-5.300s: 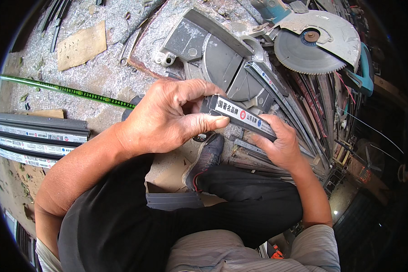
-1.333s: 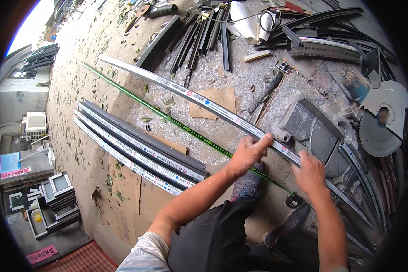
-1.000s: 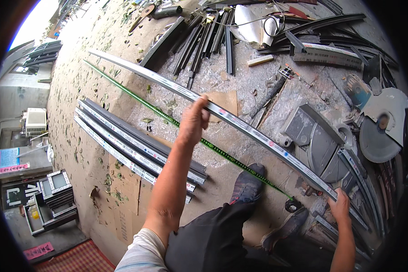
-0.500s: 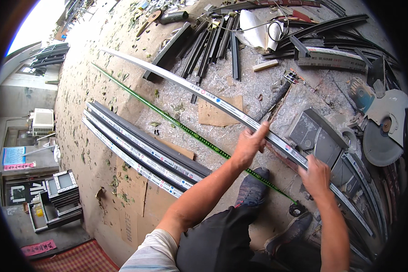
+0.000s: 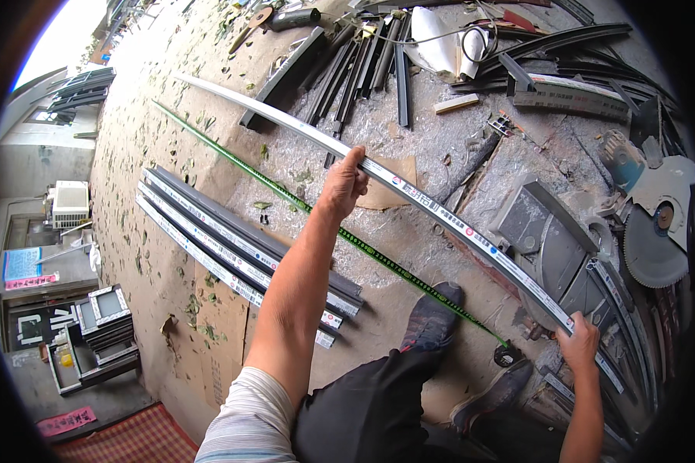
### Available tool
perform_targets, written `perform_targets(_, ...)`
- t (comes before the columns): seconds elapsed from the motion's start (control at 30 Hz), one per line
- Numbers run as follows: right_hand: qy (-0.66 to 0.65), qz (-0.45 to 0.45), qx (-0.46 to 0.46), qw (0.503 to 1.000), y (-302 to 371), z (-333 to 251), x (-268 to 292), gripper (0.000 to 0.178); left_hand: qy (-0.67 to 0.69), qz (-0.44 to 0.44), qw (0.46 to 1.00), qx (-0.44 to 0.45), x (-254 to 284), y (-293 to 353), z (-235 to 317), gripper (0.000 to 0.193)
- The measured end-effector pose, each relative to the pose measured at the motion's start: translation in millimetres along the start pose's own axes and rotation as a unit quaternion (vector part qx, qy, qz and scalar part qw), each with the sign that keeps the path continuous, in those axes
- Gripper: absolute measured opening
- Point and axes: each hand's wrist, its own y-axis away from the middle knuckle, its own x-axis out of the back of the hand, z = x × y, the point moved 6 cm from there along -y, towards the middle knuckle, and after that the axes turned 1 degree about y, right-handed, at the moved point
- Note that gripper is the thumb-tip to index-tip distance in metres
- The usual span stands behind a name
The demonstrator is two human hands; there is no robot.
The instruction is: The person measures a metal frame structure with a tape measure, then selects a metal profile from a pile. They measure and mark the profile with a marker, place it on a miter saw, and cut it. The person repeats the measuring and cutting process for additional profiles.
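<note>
A long metal profile (image 5: 440, 207), pale with printed film on it, slants across the view from far left to near right, held off the ground. My left hand (image 5: 345, 185) is closed round its middle. Farther down, my right hand (image 5: 579, 341) grips it close to the near right end. Below the profile, a green tape measure (image 5: 369, 251) lies stretched out on the floor, its dark case (image 5: 506, 354) beside my shoe. Several similar profiles (image 5: 232, 255) rest side by side on the floor, left of my left forearm, which hides part of them.
A cutting saw with a round toothed blade (image 5: 655, 245) stands at the right. Dark metal offcuts (image 5: 363, 62) lie at the back, and more bars (image 5: 564, 46) are heaped at the back right. Flattened cardboard (image 5: 216, 332) covers floor on the left. Window frames (image 5: 93, 339) lean by the wall.
My left hand has moved up and left along the profile. My right hand has moved down and right, so the hands are farther apart. The profile stays in both.
</note>
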Motion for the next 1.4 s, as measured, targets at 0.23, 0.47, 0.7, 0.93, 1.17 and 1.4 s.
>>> perform_targets(0.23, -0.018, 0.019, 0.035, 0.999, -25.6, -45.1, -1.7, 0.027, 0.008, 0.107, 0.994, -0.017, 13.5, -0.3, 11.8, 0.039)
perform_targets(0.47, -0.052, 0.016, 0.055, 0.997, -71.6, -104.0, -4.6, 0.028, -0.012, 0.007, 0.999, 0.034, -70.3, 33.1, -32.8, 0.051)
perform_targets(0.7, -0.051, 0.028, 0.071, 0.996, -115.7, -133.8, -27.8, 0.036, -0.044, -0.033, 0.996, 0.072, -77.6, 21.8, -80.1, 0.037)
perform_targets(0.93, -0.057, 0.103, 0.081, 0.990, -103.2, -125.4, -16.5, 0.039, -0.040, 0.009, 0.999, 0.020, -55.0, -3.7, -49.4, 0.023)
perform_targets(1.17, -0.048, 0.132, 0.052, 0.989, -65.8, -79.5, -13.9, 0.039, -0.025, 0.034, 0.999, 0.017, -2.9, -33.5, -23.8, 0.023)
perform_targets(1.4, -0.058, 0.157, 0.019, 0.986, -39.7, -45.2, -18.6, 0.045, -0.034, 0.080, 0.996, 0.006, 2.3, -33.2, -7.4, 0.024)
